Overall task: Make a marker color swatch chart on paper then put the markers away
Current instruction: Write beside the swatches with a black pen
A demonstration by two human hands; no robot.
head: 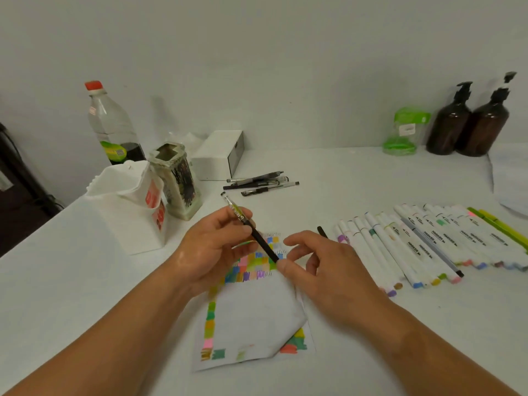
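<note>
Several things stand at your far left on the white table (71,267): a clear bottle (111,124) with a red cap, a white carton (128,201) with red print just in front of it, and a worn pen holder (177,181) beside the carton. A white box (220,155) lies behind the holder, and a few loose pens (263,182) lie near it.

Your left hand (217,247) grips a black pen (251,227), fingers and thumb curled round its barrel, and holds it slanted above the swatch paper (251,318). That sheet lies near you in the middle, with coloured patches along its top and left edges and its near right corner curled up.

Your right hand (323,267) holds nothing. Its fingers are loosely bent and its thumb tip meets the pen's lower end. A small dark piece (322,231) lies just beyond that hand; what it is cannot be told.

To the right, the markers (428,241) lie side by side in a long row. At the far right stand a green container (403,132) and two brown pump bottles (468,121).
</note>
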